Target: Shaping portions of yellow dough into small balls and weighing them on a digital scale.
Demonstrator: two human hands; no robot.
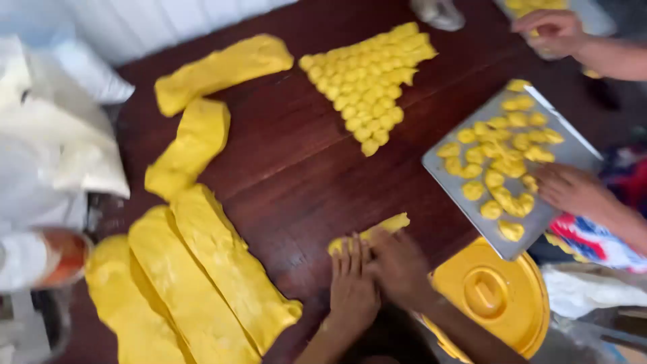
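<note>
Left hand (352, 283) flat, fingers together, on soft yellow dough roll (377, 232) near tabletop's (290, 162) near edge | right hand (401, 266) flat, fingers together, beside it, on roll | long matte dough slabs (216, 269) toward left edge.

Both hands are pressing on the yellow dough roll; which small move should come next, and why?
Probably roll it outward: the left hand and right hand lie flat on the dough roll, which looks short and thick, unlike the small pieces nearby.

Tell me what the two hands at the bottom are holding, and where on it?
Both the left hand and right hand press flat on the near end of a yellow dough roll on the table; neither grips it.
</note>
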